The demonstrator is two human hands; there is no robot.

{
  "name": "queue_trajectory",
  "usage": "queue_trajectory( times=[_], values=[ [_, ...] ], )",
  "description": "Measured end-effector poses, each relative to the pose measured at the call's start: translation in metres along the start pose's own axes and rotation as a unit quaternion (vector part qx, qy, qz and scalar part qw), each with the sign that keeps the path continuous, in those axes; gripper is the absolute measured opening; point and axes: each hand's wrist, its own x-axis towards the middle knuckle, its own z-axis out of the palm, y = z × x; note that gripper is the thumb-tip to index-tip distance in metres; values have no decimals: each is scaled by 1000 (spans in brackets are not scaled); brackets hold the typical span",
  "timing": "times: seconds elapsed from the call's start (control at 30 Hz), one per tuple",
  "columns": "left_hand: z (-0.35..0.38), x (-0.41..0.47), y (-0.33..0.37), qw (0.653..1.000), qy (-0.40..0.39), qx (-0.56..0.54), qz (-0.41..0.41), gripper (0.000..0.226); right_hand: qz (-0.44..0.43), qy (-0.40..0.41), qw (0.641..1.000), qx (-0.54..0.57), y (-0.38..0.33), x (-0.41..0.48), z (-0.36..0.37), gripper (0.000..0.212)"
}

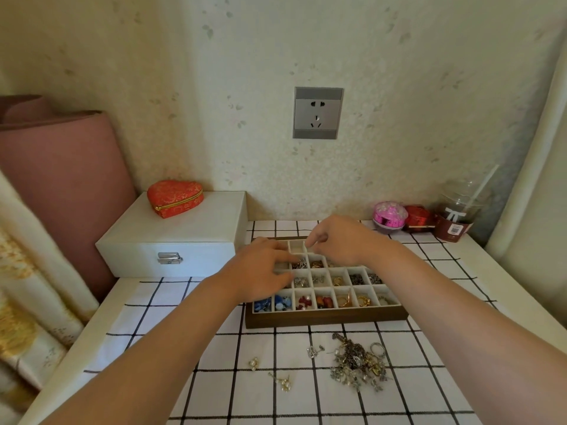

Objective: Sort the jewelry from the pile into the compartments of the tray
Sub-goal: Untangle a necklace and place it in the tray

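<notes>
The wooden compartment tray point(325, 319) sits on the checked cloth point(211, 391), its far left corner just beside the white jewellery box point(184, 228), which bears a red heart-shaped pouch point(175, 197). The left hand point(260, 273) lies over the tray's left compartments, fingers fairly straight and slightly apart. The right hand point(336, 240) hovers over the far rows, fingers curled downward with the tips close together; whether they pinch anything cannot be told. The jewelry pile point(356, 361) lies on the cloth near the tray's front wall, between the forearms, and a few loose pearl pieces point(283, 383) are scattered to its left. A plastic cup point(457, 216) and a pink round box point(389, 220) stand against the wall at the far right.
</notes>
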Motion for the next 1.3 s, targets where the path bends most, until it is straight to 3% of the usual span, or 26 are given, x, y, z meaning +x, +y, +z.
queue_trajectory(
  times=[0.23,0.33,0.57,0.73,0.93,1.07,1.3],
  values=[
    [-1,-4,1,993,61,-92,-30,36,-25,-50,994,-92,-9,-6,14,41],
    [3,-5,1,997,62,-50,-23,27,-15,-26,993,-114,-7,-3,17,40],
    [9,7,10,994,63,16,-85,28,-40,-11,996,-75,-6,-1,24,33],
    [11,18,10,985,111,-9,-135,20,-51,-24,996,-71,-6,-2,21,32],
    [7,21,11,982,163,-55,-80,19,-38,-1,998,-44,4,2,16,26],
    [1,19,8,992,95,-55,-60,19,-32,1,999,-26,8,2,15,31],
    [2,4,3,998,55,-1,7,28,-67,-33,994,-83,1,-4,19,47]
  ],
)
